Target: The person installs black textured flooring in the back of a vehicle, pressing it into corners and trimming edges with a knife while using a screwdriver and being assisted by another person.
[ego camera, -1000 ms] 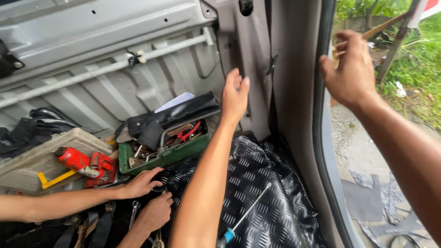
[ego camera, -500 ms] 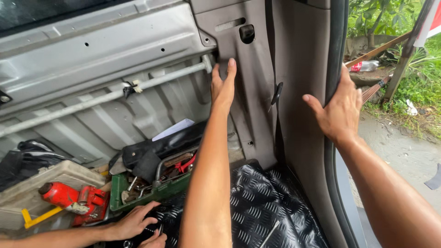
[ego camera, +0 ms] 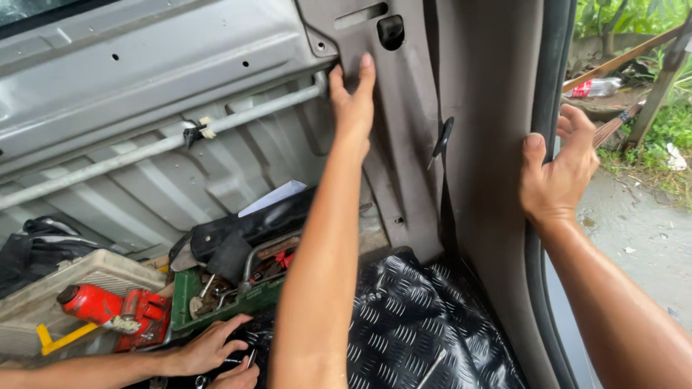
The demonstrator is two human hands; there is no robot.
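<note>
the grey pillar trim panel stood still unseated as the left hand pressed it flat, fingers released, and the right hand clenched its door-side edge.

A crumpled red-and-white packet lies outdoors on the ground at about two o'clock. A flat white paper sheet pokes up behind the tools, near centre.

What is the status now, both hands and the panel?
Left hand flat on grey pillar panel. Right hand wrapped around door seal edge. Another person's hands low by green tool tray.
</note>
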